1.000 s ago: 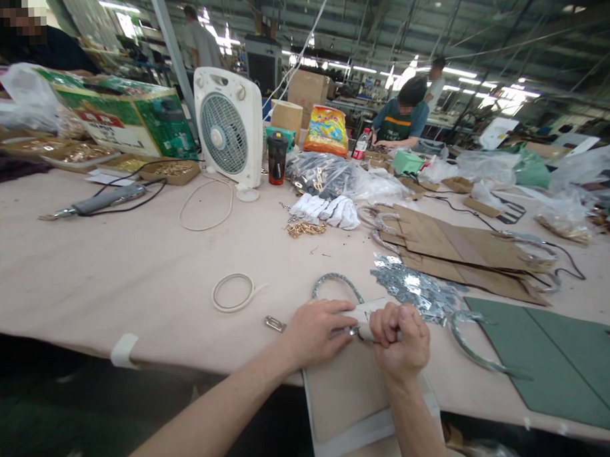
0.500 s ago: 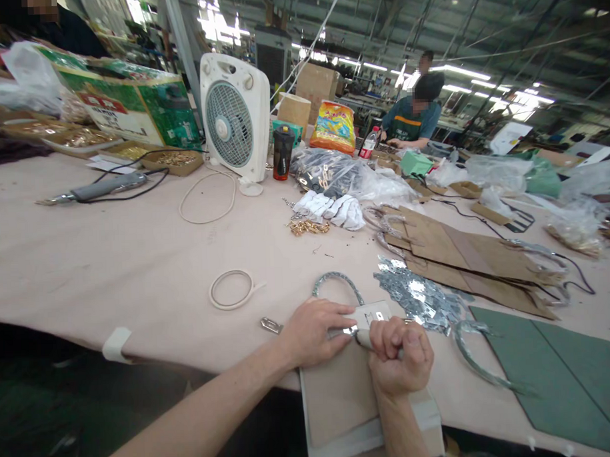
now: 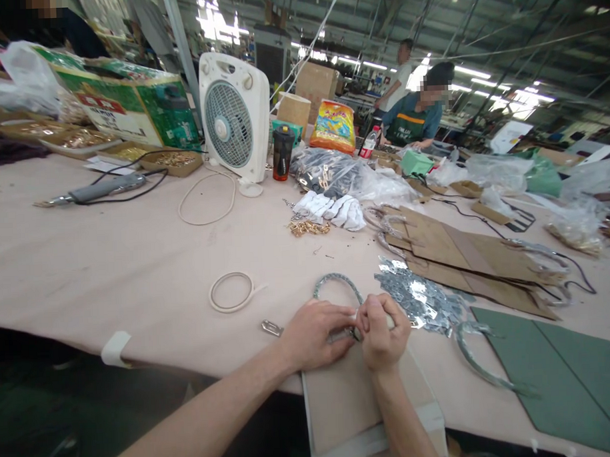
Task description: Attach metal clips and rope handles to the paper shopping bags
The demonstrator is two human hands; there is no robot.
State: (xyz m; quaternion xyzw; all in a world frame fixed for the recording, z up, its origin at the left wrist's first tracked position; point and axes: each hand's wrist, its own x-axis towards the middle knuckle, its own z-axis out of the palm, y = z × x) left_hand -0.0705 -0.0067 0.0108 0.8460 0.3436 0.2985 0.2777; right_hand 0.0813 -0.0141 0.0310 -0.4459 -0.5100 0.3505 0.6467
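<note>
At the table's front edge lies a beige bag panel [image 3: 341, 404], with a plastic-wrapped handle loop [image 3: 337, 278] beyond it. My left hand [image 3: 313, 335] presses on its top end, thumb and fingers closed around a small shiny metal plate [image 3: 347, 333], mostly hidden. Close against those fingertips, my right hand [image 3: 385, 332] is wrapped round a pale-handled tool [image 3: 389, 321]; its tip is hidden. A silver metal clasp [image 3: 271, 327] lies left of my left hand. Right of my hands spreads a pile of thin metal plates [image 3: 420, 299].
Green panels [image 3: 565, 373] with a wrapped handle lie at right, brown panels [image 3: 466, 256] behind the plates. A tape roll [image 3: 232, 292] lies left. Farther back are a white fan [image 3: 235, 117], a grey corded tool [image 3: 106, 187], a dark bottle [image 3: 282, 154] and a co-worker [image 3: 414, 118].
My right hand has shifted left and slightly up, turning the tool more upright beside my left fingers. My left hand stays put. The co-worker at the back has raised their head.
</note>
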